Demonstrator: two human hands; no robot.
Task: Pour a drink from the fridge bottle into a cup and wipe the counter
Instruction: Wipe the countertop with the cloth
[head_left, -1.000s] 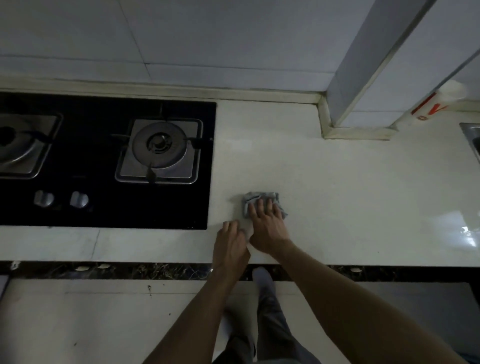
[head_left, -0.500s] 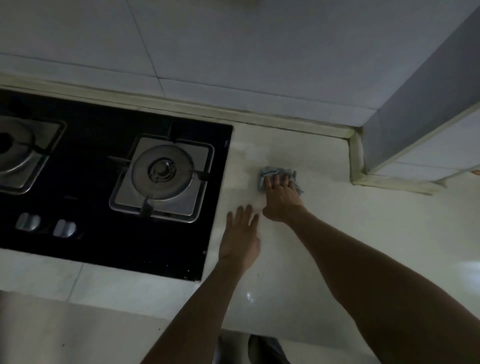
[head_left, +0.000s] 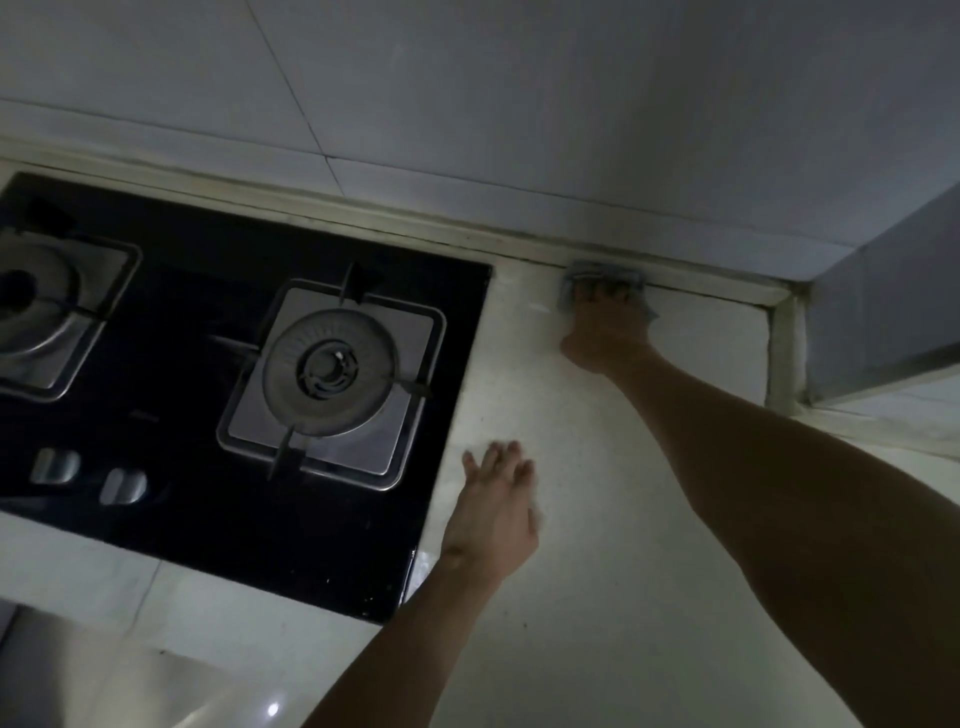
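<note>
A small grey cloth (head_left: 602, 274) lies on the pale counter (head_left: 623, 519) right against the back wall joint. My right hand (head_left: 605, 332) presses flat on the cloth, arm stretched far forward, fingers covering most of it. My left hand (head_left: 493, 514) rests palm down on the counter nearer to me, just right of the hob edge, fingers spread and holding nothing. No bottle or cup is in view.
A black glass gas hob (head_left: 208, 364) fills the left, with one burner (head_left: 330, 366) near its right edge, another at far left, and two knobs (head_left: 88, 475) in front. A tiled wall (head_left: 467, 104) runs behind. A boxed column (head_left: 883, 322) juts out at the right.
My right hand has pushed the cloth away from the front edge to the back wall. My left hand slid forward along the hob's edge, and the view leaned in over the counter.
</note>
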